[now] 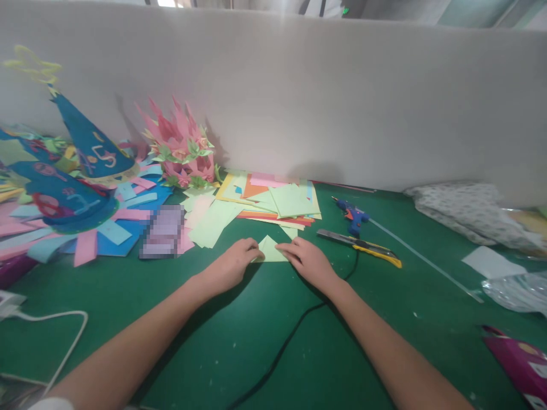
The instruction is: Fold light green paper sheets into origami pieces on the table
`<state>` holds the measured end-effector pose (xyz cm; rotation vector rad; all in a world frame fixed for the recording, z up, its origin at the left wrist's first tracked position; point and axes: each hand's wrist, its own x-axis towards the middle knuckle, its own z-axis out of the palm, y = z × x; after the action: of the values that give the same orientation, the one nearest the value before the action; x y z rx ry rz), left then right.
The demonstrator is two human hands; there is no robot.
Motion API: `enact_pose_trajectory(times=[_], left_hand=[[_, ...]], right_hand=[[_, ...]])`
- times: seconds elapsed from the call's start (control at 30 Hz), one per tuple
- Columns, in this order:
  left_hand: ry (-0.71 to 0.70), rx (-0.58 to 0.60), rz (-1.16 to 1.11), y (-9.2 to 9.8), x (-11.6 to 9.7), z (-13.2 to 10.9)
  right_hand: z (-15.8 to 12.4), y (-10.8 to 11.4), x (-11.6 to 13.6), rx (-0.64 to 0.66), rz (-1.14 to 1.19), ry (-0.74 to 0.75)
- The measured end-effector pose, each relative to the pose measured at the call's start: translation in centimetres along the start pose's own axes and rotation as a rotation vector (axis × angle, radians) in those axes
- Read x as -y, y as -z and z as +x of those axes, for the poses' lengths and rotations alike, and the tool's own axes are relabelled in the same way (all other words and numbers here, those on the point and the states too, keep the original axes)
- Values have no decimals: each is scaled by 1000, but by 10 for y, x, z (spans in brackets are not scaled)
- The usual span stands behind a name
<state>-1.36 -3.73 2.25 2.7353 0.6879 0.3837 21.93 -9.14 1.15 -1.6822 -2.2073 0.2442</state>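
A small pale green paper, folded to a peak at the top, lies on the green table between my hands. At its left end, my left hand has its fingers closed on the paper's edge. My right hand is at the opposite end, fingers together and fingertips pressing on the paper. Just behind are loose pale green sheets on a stack of coloured paper. A yellow cutter and a blue glue gun lie right of the stack.
Blue cone hats with paper strips and a pink paper crown stand at the left. A black cable runs under my right forearm. Plastic wrapping lies at the right. A pale partition rises behind the table.
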Motion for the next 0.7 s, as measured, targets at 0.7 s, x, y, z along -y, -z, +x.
enact_pose_trajectory(times=[0.7], left_hand=[[-33, 150, 140, 5, -16, 2]], right_hand=[[-3, 13, -11, 33, 194, 60]])
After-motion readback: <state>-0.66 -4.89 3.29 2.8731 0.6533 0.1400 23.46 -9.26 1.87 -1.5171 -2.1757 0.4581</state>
